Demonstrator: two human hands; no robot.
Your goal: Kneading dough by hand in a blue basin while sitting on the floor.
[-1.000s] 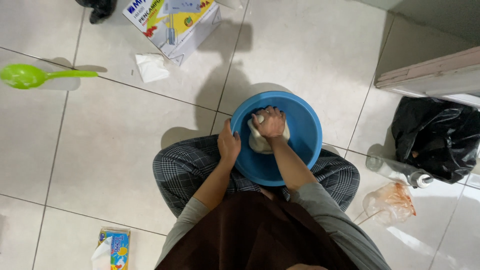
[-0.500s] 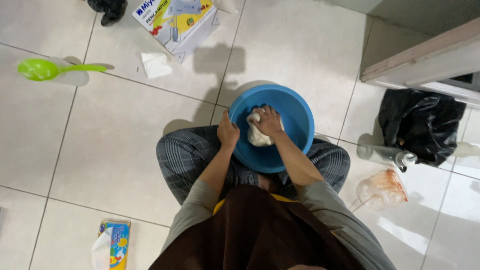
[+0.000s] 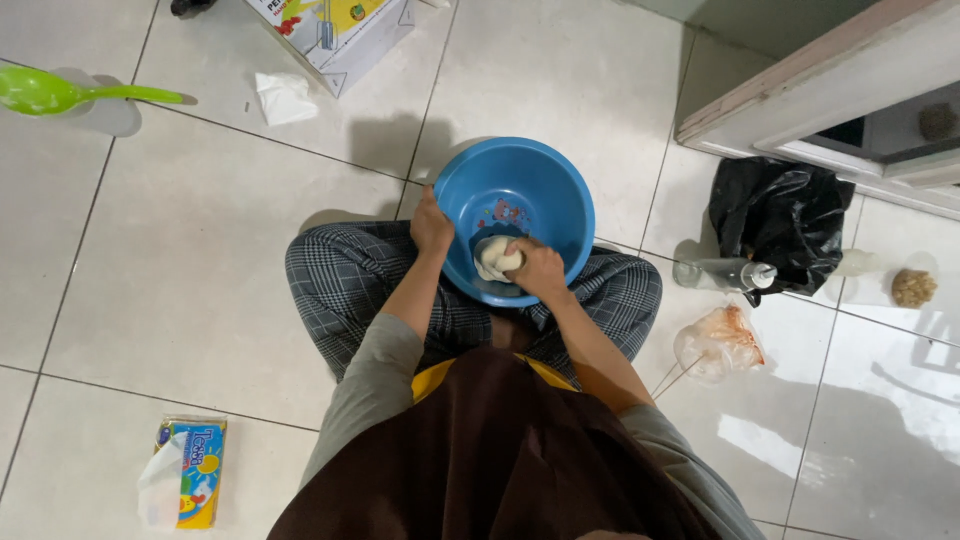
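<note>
I sit cross-legged on a tiled floor with a round blue plastic bowl resting between my knees. My left hand grips the bowl's left rim. My right hand is inside the bowl, fingers closed over a pale lump of dough at the near side of the bottom. The dough shows only partly past my knuckles.
A green ladle lies at far left. A printed cardboard box and a crumpled tissue lie ahead. A tissue pack is near left. At right: black bag, clear bottle, plastic bag, door frame.
My right hand has pulled the dough from the bowl's middle toward the near side. My left hand stays on the rim. The view has shifted slightly.
</note>
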